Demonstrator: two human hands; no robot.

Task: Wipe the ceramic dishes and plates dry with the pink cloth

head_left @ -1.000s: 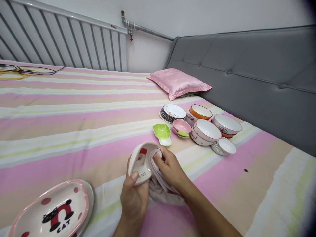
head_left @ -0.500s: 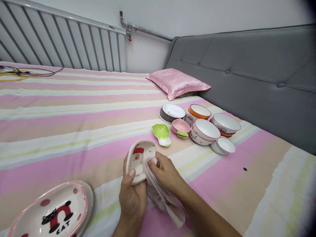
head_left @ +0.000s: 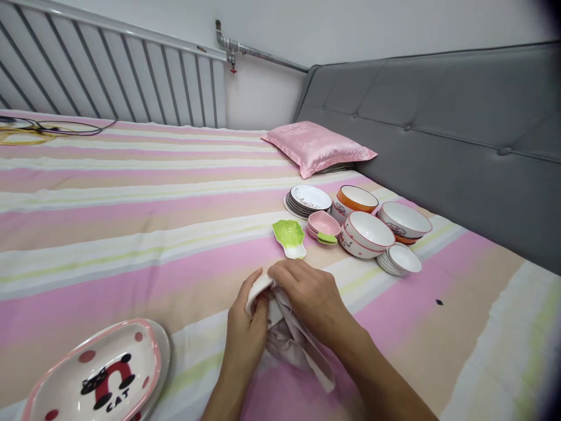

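Near left: oval cat dish [head_left: 94, 371] on a paler plate [head_left: 165, 356], unmoved since the earlier frames.

Centre, held above the striped sheet [head_left: 184, 286]: small white dish [head_left: 274, 314]. Half a second ago its red print and lettering faced the camera; now it is turned, with only rim and a slice of inside showing. Left hand [head_left: 245, 330] pinches the rim, thumb now hooked inside, fingers behind. Right hand [head_left: 309, 292] has shifted up over the far edge, fingers bent close together, pressing the pale cloth [head_left: 302, 354] to the dish; its thumb is hidden, position cannot be told. Cloth's loose end hangs below.

Just beyond: green dish [head_left: 289, 237], pink bowls [head_left: 323, 225], small white bowls [head_left: 401, 259], stacked plates [head_left: 310, 199], all as before. Farther: pink pillow [head_left: 318, 146], grey headboard [head_left: 438, 105].
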